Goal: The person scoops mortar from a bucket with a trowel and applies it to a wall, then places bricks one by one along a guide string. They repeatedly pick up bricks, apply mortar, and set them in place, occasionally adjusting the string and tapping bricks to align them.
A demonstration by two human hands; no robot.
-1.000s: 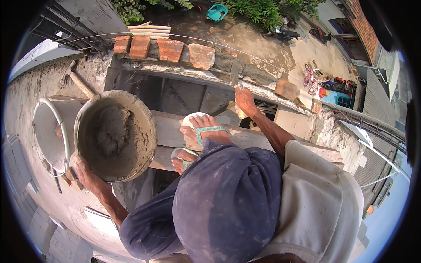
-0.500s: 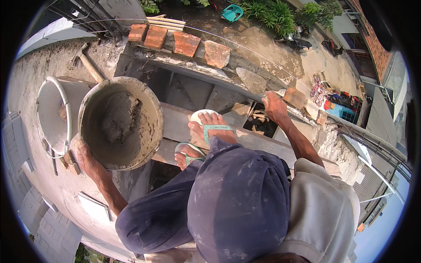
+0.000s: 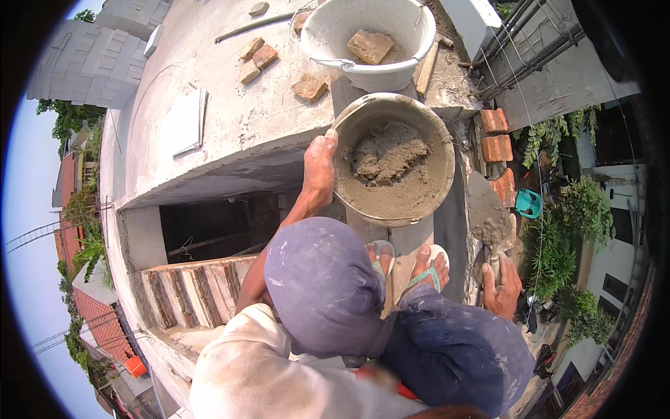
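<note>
My left hand [image 3: 319, 167] is closed on the near-left rim of a round mortar bucket [image 3: 449, 164], its thumb at the edge. Wet grey mortar [image 3: 391, 155] lies heaped inside against the bottom and side. Low on the right, my right hand [image 3: 502, 288] is closed around the handle of a trowel [image 3: 488, 209], and mortar covers part of its blade. The blade lies over the wall's edge beside a row of red bricks [image 3: 497, 148]. My feet in sandals [image 3: 436, 255] stand on planks just below the bucket.
Beyond the mortar bucket stands a white bucket [image 3: 324, 31] with a brick piece in it. A wooden handle [image 3: 427, 70] lies beside it. Several broken bricks [image 3: 265, 56] sit on the concrete slab [image 3: 230, 105]. A dark opening [image 3: 209, 227] drops at left; the yard is far below at right.
My view has turned left, so the mortar bucket now appears ahead of my feet. My left hand stays on its rim. The right hand and trowel now appear low on the right.
</note>
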